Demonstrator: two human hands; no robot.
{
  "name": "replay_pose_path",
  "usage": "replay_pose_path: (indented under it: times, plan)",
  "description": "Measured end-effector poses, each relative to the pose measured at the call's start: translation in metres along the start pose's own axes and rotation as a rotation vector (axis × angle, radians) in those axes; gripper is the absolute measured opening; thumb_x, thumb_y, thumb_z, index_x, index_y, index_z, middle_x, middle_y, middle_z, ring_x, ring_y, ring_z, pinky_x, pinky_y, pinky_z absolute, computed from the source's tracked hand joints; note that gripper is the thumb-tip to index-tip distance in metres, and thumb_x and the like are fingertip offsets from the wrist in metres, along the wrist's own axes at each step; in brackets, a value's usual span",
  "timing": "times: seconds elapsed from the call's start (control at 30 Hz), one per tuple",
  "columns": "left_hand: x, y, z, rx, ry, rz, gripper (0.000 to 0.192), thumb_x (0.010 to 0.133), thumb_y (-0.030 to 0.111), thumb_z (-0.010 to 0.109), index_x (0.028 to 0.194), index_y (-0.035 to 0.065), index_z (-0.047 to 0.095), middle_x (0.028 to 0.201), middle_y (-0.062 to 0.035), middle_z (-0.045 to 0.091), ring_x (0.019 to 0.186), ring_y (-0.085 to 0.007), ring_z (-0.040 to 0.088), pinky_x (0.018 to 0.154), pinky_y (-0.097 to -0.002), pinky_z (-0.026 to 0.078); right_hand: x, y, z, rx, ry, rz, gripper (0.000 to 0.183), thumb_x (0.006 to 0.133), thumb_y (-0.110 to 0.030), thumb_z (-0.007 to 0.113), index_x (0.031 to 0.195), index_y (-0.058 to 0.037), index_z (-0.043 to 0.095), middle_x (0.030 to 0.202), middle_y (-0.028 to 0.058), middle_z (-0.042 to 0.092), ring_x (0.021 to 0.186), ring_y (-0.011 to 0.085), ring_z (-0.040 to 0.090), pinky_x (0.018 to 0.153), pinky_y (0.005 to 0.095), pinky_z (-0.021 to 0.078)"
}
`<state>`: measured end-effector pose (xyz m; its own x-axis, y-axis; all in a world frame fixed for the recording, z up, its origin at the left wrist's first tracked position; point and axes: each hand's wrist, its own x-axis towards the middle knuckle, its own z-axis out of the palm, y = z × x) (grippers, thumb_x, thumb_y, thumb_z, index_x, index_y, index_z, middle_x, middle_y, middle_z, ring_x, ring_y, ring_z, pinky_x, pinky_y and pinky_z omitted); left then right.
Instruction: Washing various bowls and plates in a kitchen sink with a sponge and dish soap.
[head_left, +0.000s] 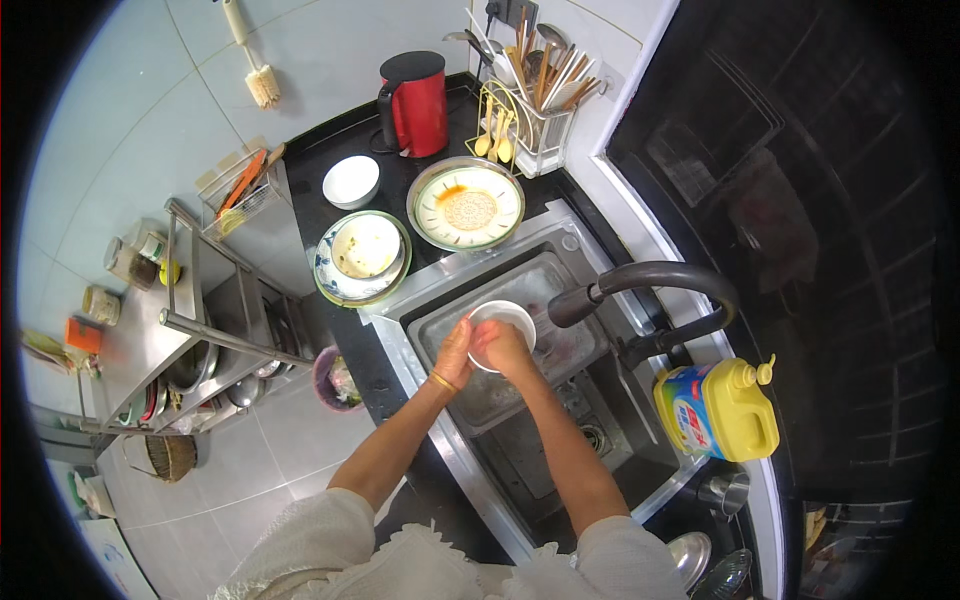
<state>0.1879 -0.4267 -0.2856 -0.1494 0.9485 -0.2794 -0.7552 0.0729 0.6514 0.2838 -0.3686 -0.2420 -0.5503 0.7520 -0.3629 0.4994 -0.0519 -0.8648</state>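
Over the sink (615, 450), my left hand (454, 352) grips the side of a white bowl (519, 313). My right hand (507, 351) reaches into that bowl, its fingers partly hidden; whether they hold anything is unclear. Beneath both hands a grey rectangular basin (442, 319) sits in the sink, wet inside. The black faucet (660, 276) arches in from the right, its spout near the bowl. Beyond the sink, a food-stained bowl (366, 246) rests on stacked plates (324, 274). Beside it lies a patterned dish (506, 199) with orange residue.
Behind the dishes stand another white bowl (351, 182), a red electric kettle (421, 105) and a utensil holder (551, 135). A yellow detergent bottle (720, 409) is by the sink's right edge. A metal rack (225, 330) and a purple bin (324, 382) are at left.
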Motion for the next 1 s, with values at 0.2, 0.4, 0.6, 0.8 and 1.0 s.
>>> replay_pose_path:
  times: [0.2,0.4,0.6,0.8,1.0]
  plan:
    - [-0.003,0.003,0.001,-0.010,0.024,-0.046,0.052,0.084,0.052,0.044,0.117,0.0122,0.047,0.113,-0.0037,0.054,0.103,-0.0173,0.052,0.086,-0.0343,0.043,0.005,0.011,0.016,0.310,0.426,-0.142,0.014,0.073,0.004,0.047,0.077,-0.0026,0.059,0.078,0.0052,0.059,0.074,0.0124,0.054,0.068,0.0259,0.0436]
    - [-0.010,0.006,0.006,0.025,-0.009,-0.027,0.054,0.084,0.053,0.044,0.119,0.0125,0.046,0.114,-0.0039,0.054,0.103,-0.0160,0.052,0.083,-0.0334,0.045,-0.001,0.003,0.008,0.414,0.235,-0.038,0.021,0.073,0.007,0.042,0.086,-0.0016,0.057,0.081,0.0061,0.060,0.076,0.0145,0.057,0.067,0.0250,0.0442]
    - [-0.019,0.023,0.011,0.006,0.029,-0.136,0.052,0.082,0.058,0.042,0.094,0.0100,0.057,0.091,-0.0038,0.062,0.085,-0.0149,0.058,0.077,-0.0315,0.047,-0.020,-0.006,0.007,0.021,-0.024,-0.219,0.024,0.073,0.006,0.048,0.095,-0.0002,0.054,0.077,0.0030,0.056,0.069,0.0100,0.051,0.064,0.0223,0.0424]
    - [-0.026,0.046,0.012,0.069,-0.035,-0.184,0.063,0.081,0.060,0.042,0.114,0.0078,0.049,0.108,-0.0064,0.057,0.098,-0.0176,0.055,0.083,-0.0356,0.045,-0.062,-0.052,0.005,-0.214,0.087,-0.653,0.018,0.071,-0.002,0.053,0.089,-0.0011,0.053,0.077,0.0114,0.059,0.076,0.0226,0.059,0.067,0.0351,0.0459]
    - [-0.050,0.078,0.050,-0.036,-0.166,-0.211,0.061,0.083,0.058,0.041,0.119,0.0090,0.047,0.111,-0.0073,0.056,0.103,-0.0211,0.053,0.088,-0.0378,0.042,-0.094,-0.068,0.004,-0.855,0.056,-0.442,0.021,0.067,-0.004,0.055,0.088,-0.0013,0.054,0.080,0.0205,0.060,0.076,0.0358,0.060,0.065,0.0472,0.0456]
